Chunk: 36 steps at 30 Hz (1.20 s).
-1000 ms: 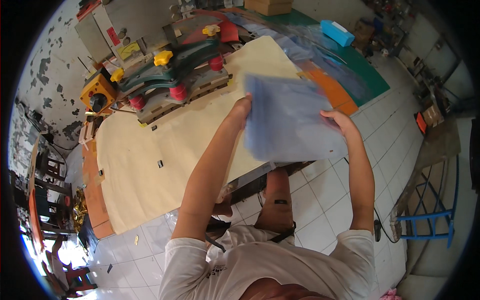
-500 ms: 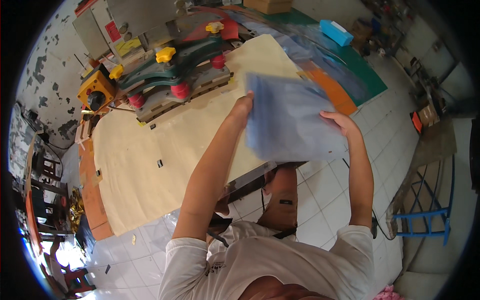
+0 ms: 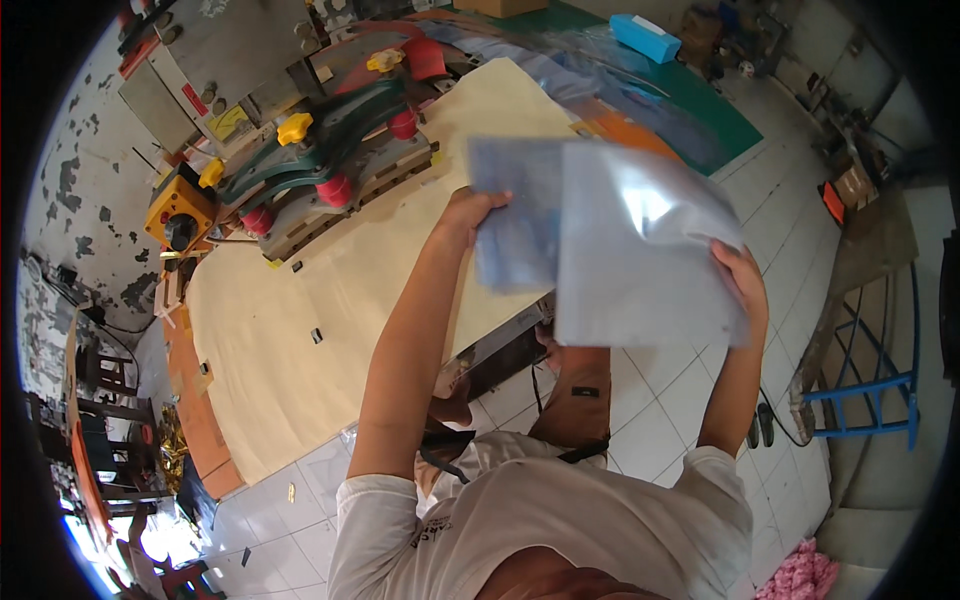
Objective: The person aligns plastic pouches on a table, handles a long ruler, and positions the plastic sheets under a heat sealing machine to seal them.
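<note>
My left hand (image 3: 478, 208) grips the left edge of a bluish see-through plastic sheet (image 3: 522, 245), its thumb on top. My right hand (image 3: 740, 275) pinches the right side of a paler, glossy plastic sheet (image 3: 640, 290), which overlaps the bluish one and bends near the fingers. Whether each is one sheet or several layers, I cannot tell. Both are held up over the right edge of a table covered in cream sheeting (image 3: 290, 370). Part of the bluish sheet is hidden behind the paler one.
At the table's far left stands a machine with a dark green clamp bar (image 3: 325, 135), yellow knobs and red spacers. A yellow control box (image 3: 180, 210) with a black knob sits beside it. More plastic sheets (image 3: 560, 65) and a blue box (image 3: 645, 38) lie at the back on a green surface.
The sheets were together between both hands. Now the paler part has moved right with my right hand, leaving the bluish part in my left hand. The view has shifted slightly.
</note>
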Each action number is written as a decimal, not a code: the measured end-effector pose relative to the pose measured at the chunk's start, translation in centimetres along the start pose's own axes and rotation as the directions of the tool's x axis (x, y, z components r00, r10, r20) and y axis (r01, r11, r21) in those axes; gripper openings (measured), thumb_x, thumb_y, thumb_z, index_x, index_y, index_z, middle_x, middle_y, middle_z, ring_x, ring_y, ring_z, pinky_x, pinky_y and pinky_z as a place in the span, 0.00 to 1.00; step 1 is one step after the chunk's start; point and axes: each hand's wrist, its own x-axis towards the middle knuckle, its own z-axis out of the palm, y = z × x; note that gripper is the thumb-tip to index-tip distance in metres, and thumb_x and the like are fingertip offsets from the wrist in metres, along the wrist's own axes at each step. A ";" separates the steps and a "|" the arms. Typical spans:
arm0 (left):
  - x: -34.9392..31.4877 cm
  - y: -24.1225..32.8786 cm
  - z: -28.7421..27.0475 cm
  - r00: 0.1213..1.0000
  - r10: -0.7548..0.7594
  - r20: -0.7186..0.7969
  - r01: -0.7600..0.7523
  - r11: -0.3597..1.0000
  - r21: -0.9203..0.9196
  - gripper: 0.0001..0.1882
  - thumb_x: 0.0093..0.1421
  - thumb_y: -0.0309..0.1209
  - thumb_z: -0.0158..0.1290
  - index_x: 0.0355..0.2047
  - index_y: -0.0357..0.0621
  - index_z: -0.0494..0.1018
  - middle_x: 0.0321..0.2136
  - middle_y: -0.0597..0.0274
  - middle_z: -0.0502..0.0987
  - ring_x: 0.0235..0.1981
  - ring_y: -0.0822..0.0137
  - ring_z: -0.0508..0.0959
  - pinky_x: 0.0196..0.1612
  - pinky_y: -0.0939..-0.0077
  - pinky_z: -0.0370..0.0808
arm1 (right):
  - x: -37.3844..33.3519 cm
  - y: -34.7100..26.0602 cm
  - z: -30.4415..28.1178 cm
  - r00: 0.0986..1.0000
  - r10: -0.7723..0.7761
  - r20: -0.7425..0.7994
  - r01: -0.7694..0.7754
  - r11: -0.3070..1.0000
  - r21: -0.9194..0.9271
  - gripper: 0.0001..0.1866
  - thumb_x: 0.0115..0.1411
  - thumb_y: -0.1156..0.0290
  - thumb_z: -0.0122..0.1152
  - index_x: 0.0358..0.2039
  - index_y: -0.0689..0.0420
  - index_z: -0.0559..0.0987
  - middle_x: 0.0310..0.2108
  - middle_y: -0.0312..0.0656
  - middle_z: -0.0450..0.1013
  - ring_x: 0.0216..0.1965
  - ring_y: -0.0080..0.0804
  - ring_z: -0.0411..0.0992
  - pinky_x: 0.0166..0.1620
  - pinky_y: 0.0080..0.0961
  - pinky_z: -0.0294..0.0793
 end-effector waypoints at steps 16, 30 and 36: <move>-0.8 0.0 1.2 0.994 0.107 -0.026 -0.106 0.994 0.037 0.28 0.56 0.21 0.59 0.56 0.33 0.62 0.45 0.47 0.76 0.40 0.57 0.80 0.44 0.55 0.81 | -30.1 30.2 -6.8 0.845 0.147 -0.514 0.065 0.926 0.373 0.25 0.61 0.55 0.62 0.51 0.60 0.75 0.43 0.40 0.76 0.44 0.30 0.73 0.49 0.28 0.71; -5.1 4.8 5.5 0.941 0.339 -0.012 -0.337 0.939 0.070 0.31 0.53 0.19 0.59 0.57 0.39 0.62 0.42 0.53 0.76 0.39 0.62 0.79 0.40 0.64 0.79 | -31.3 32.0 -8.6 0.716 0.236 -0.657 0.096 0.899 0.428 0.21 0.61 0.54 0.63 0.46 0.57 0.76 0.34 0.34 0.75 0.35 0.25 0.72 0.40 0.23 0.70; -8.3 12.3 11.9 0.895 0.423 0.143 -0.439 0.891 0.113 0.29 0.55 0.20 0.58 0.57 0.39 0.64 0.41 0.53 0.77 0.37 0.63 0.79 0.40 0.65 0.79 | -32.3 32.8 -8.9 0.693 0.270 -0.668 0.098 0.883 0.458 0.23 0.61 0.53 0.62 0.47 0.58 0.76 0.36 0.35 0.75 0.37 0.25 0.72 0.42 0.24 0.70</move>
